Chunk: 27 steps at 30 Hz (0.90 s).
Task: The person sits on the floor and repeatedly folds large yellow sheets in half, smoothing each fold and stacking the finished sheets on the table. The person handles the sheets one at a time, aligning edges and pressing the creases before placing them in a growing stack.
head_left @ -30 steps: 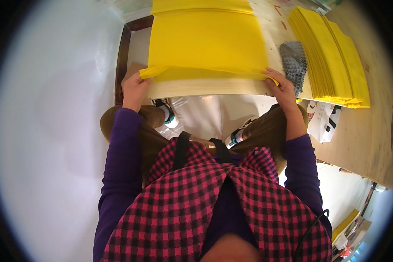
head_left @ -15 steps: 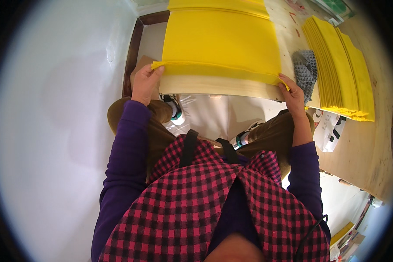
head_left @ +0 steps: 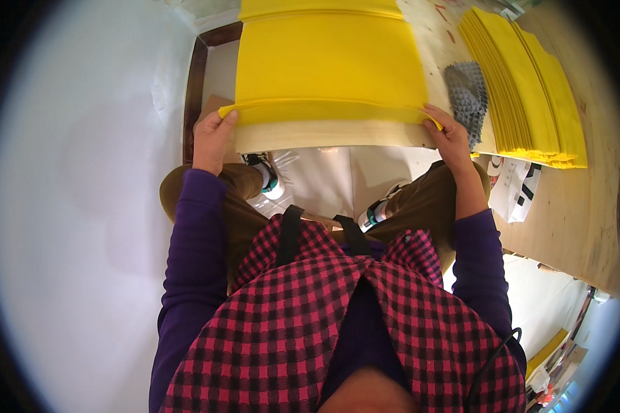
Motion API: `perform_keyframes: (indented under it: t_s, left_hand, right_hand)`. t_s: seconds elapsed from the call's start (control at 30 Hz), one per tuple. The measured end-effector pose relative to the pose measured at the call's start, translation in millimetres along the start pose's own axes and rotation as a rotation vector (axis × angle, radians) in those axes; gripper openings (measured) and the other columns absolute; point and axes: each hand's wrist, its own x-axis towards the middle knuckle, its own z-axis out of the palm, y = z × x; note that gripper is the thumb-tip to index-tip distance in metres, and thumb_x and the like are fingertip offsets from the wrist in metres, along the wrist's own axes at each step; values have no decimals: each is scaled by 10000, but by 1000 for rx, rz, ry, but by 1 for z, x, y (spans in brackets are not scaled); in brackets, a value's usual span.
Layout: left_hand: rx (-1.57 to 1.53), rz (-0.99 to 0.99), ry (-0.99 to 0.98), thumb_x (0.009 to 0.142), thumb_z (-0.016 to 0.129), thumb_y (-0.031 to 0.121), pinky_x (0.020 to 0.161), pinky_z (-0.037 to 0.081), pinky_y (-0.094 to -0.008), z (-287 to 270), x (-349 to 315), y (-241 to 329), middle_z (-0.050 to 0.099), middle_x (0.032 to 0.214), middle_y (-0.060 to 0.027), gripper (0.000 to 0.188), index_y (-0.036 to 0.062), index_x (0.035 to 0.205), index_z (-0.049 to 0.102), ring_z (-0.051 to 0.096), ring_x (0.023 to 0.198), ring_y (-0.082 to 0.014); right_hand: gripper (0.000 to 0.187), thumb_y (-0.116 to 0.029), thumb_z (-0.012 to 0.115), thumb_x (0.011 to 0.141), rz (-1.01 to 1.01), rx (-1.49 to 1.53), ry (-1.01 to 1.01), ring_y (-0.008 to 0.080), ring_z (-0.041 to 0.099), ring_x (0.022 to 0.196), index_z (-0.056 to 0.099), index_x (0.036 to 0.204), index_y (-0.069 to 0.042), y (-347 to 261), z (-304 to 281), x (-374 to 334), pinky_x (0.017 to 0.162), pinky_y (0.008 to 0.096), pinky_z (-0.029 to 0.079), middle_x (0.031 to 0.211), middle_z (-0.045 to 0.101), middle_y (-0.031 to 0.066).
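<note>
A yellow fabric sheet (head_left: 331, 58) lies flat over the wooden table (head_left: 324, 136), its near edge turned up in a narrow fold. At the fold's left corner, my left hand (head_left: 213, 138) pinches the cloth between thumb and fingers. My right hand (head_left: 451, 138) grips the opposite corner the same way. Between the two hands the folded edge runs nearly straight, just above the table's front edge. Farther back, another fold or layer of yellow cloth crosses the sheet.
Right of the sheet lies a grey studded pad (head_left: 467, 100). Beyond it is a stack of folded yellow cloths (head_left: 523, 89). A white printed bag (head_left: 513, 189) hangs or stands below the table's right side. A pale wall (head_left: 83, 206) rises close on the left.
Both hands keep their grip on the fold's corners. The whole scene has shifted slightly left and up in view, while the cloth looks much the same.
</note>
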Motion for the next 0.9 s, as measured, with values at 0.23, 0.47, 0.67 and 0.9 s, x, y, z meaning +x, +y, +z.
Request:
perform_keyframes:
  t_s: [0.23,0.47,0.67,0.9]
  left_hand:
    - [-5,-49,33,946,615,278,647,358,-191,-4,2,-5,538,799,83,265,17,935,663,437,731,-13]
    - [4,-54,-7,935,629,228,685,388,-201,-3,1,-2,577,835,61,232,0,952,668,476,766,-24]
    - [-5,-41,-29,922,628,154,818,437,-219,2,-5,10,660,974,6,232,-27,1061,668,572,898,-63]
    - [24,-49,-37,921,612,134,802,437,-222,-3,-4,3,649,966,9,204,-21,1041,669,560,895,-65]
  right_hand:
    - [247,-65,655,872,0,-8,-1,226,600,1124,675,1119,-72,-1,0,0,950,296,447,1188,641,150]
    - [259,-51,612,902,25,-16,-49,197,566,1169,648,1159,-47,-1,-2,1,1004,289,402,1247,618,122]
    - [259,-35,601,905,2,-18,-57,199,559,1177,649,1159,-42,2,-2,0,1010,291,397,1243,618,130]
    - [263,-23,633,879,-18,34,-23,208,575,1155,659,1139,-48,10,2,0,992,294,421,1228,623,133]
